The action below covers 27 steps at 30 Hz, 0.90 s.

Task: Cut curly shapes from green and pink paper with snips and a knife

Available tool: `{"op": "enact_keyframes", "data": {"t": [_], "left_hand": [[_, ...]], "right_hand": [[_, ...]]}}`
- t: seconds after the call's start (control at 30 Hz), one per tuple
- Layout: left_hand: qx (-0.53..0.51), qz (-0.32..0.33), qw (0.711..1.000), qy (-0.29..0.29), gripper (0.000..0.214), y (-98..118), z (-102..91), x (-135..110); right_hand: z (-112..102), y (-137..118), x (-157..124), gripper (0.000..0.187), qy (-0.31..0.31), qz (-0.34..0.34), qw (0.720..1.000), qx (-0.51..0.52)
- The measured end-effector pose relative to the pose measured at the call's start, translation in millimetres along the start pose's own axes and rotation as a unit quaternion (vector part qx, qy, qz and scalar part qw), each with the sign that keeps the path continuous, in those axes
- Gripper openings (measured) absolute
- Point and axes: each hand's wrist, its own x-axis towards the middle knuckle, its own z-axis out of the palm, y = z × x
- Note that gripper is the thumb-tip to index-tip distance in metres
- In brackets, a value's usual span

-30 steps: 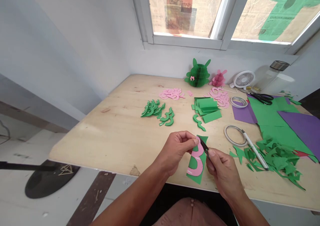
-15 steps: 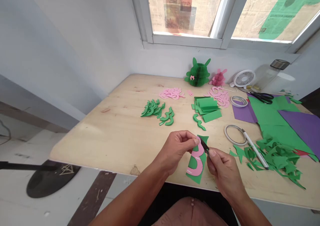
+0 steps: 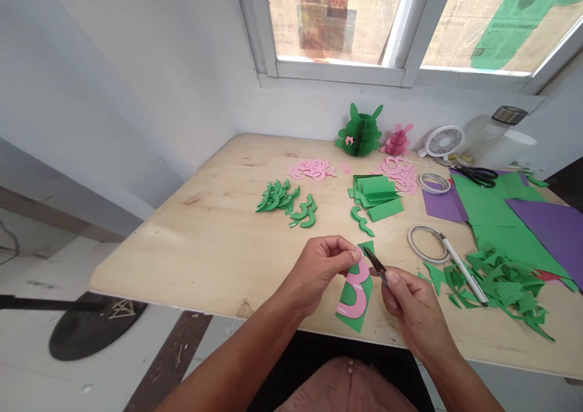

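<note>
My left hand [image 3: 328,265] pinches the upper end of a pink curved paper cutout [image 3: 359,300], which lies against a green paper piece [image 3: 350,323]. In my right hand [image 3: 407,300] is a pair of small dark scissors [image 3: 376,263]. Their blades meet the green paper near its top, just right of the pink shape. Part of the handles is hidden by my fingers. Beyond my hands lie a wavy green cutout [image 3: 362,221] and a stack of green paper strips [image 3: 377,195].
Green cutouts [image 3: 277,196] and pink cutouts [image 3: 312,169] lie in piles. Rightward are green scraps [image 3: 512,293], a white pen [image 3: 464,270], tape rolls [image 3: 428,244], black scissors [image 3: 477,176] and purple sheets [image 3: 549,221]. Along the wall stand a green paper figure [image 3: 359,134], a fan [image 3: 444,141] and a bottle [image 3: 494,136].
The scissors have shifted slightly, and more of their blades now shows at the paper's top edge. The pink and green papers have moved a little to the left.
</note>
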Motion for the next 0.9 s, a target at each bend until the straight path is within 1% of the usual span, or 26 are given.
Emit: {"op": "enact_keyframes", "data": {"t": [0.17,0.57,0.9], "left_hand": [[0.019,-0.007,1.0,-0.002,0.02,1.7,-3.3,1.7],[0.066,-0.018,0.997,-0.039,0.017,7.6,-6.9,2.9],[0.076,-0.02,0.996,-0.037,0.015,10.7,-7.8,2.7]], "right_hand": [[-3.6,-2.6,-1.6,0.043,-0.011,0.006,1.0,-0.026],[-7.6,-0.5,2.2,0.041,-0.036,-0.006,0.998,-0.056],[-8.9,-0.5,2.9,0.041,-0.04,-0.001,0.997,-0.059]]}}
